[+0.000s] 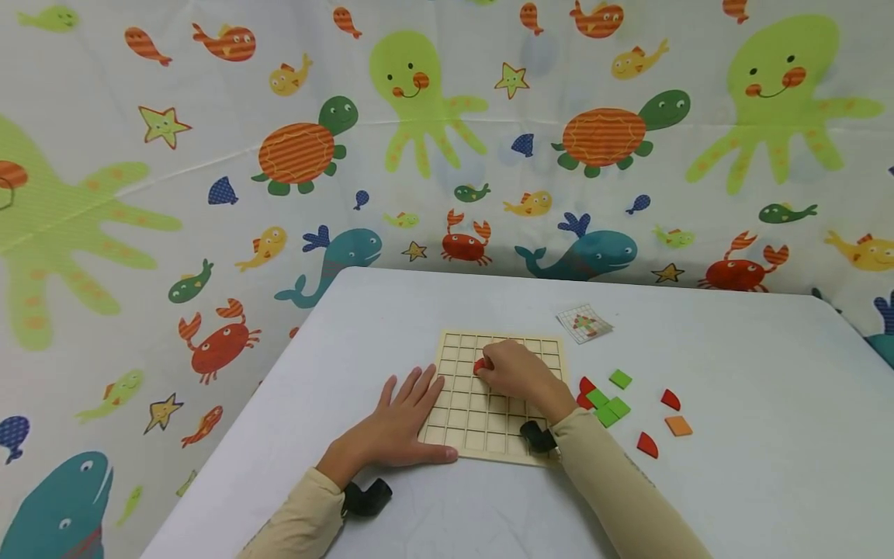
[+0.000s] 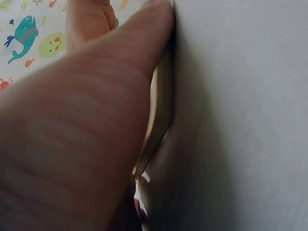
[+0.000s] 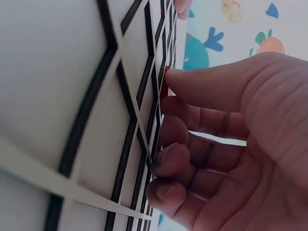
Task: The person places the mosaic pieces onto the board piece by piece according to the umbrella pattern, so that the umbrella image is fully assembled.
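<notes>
Left hand [image 1: 398,433] is lying spread at pale wooden grid board's [image 1: 482,423] corner, right hand [image 1: 517,373] pinching red rounded piece [image 1: 478,366] its ridges [image 3: 33,169] could tilt.

One board [image 1: 476,402], four green squares [image 1: 620,379]

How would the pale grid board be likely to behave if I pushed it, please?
The grid board would probably stay stiff, since its edge shows some thickness. It might slide over the white tabletop, though the left hand resting at its edge could steady it. Lying flat and broad, it seems unlikely to tip.
</notes>
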Demonstrator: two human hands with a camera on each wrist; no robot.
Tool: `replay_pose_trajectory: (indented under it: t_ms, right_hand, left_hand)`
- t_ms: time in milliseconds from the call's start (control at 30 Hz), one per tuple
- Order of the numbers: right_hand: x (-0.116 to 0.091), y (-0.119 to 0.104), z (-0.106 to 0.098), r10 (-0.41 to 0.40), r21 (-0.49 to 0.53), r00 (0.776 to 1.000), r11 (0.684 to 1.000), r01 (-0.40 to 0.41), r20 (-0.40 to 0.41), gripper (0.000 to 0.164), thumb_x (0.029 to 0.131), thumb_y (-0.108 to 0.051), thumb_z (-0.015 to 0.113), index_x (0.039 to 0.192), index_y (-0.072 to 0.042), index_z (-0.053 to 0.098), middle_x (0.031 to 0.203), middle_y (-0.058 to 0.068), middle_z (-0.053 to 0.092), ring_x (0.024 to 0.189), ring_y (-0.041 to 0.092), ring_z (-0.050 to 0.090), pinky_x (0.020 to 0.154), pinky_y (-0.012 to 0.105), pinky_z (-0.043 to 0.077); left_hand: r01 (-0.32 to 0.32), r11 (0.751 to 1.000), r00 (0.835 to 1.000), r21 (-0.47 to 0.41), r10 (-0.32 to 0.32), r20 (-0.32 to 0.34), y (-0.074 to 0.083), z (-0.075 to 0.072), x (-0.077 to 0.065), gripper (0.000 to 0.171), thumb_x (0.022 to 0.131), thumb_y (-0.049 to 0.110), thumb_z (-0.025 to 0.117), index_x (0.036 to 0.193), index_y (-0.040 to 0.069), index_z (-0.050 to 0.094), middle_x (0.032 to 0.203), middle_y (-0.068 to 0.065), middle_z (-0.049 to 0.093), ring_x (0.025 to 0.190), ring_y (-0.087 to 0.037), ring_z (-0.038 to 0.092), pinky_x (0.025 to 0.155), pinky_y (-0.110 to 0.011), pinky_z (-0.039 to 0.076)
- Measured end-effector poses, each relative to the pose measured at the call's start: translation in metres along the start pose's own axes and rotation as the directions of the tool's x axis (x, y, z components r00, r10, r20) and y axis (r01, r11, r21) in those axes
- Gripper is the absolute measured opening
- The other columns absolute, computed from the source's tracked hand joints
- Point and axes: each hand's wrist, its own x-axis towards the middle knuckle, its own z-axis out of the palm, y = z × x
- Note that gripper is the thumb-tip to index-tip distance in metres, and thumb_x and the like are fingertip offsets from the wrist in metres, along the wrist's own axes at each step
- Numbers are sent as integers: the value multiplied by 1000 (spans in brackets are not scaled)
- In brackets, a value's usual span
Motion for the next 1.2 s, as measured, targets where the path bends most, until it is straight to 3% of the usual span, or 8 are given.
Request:
replay_pose_trajectory:
  t_ms: [133,267,567,700,933,1200]
  right_hand:
    - [-1,3,-1,-63,23,998,998,64,-23,3,100,-3,72,103,-5,71,91,5,62,82,19,56,77,36,53]
    - [-3,5,-3,-107,52,994,993,107,-7,23,99,5,66,119,-2,75,101,8,61,89,21,55,84,39,53]
    - [-4,9,-9,-130,53,991,990,129,15,19,100,7,62,109,1,78,98,8,71,91,23,61,92,43,55]
    - [-7,12,-19,-105,110,994,989,102,21,24,100,7,62,118,3,77,97,7,71,88,22,60,89,41,55]
    - [-23,35,-55,-100,177,993,978,108,-58,23,105,1,60,123,8,73,101,12,73,85,22,60,80,41,54]
    - [-54,62,-96,65,164,996,985,-55,-58,29,107,-12,62,130,5,70,111,16,72,104,35,66,91,52,58]
  left_hand:
    - [-7,1000,1000,3,7,3,1,0,1,120,90,79,64,173,12,12,180,-7,-2,164,-32,-6,125,-65,-8]
    - [-13,1000,1000,2,13,4,2,0,2,120,90,79,65,173,10,13,180,-9,-1,164,-33,-5,125,-65,-7]
    - [-20,1000,1000,-5,20,2,4,-1,4,120,90,79,65,173,8,14,180,-11,1,164,-34,-4,125,-66,-5]
    - [-17,1000,1000,-3,17,1,5,0,4,120,90,79,66,173,9,14,180,-10,0,164,-34,-4,125,-66,-6]
    - [0,1000,1000,4,0,0,4,2,4,121,89,80,65,173,10,14,180,-9,0,164,-33,-4,125,-65,-7]
    - [17,1000,1000,-9,-17,-8,3,3,1,122,88,81,66,173,10,13,180,-9,-1,164,-32,-5,125,-64,-9]
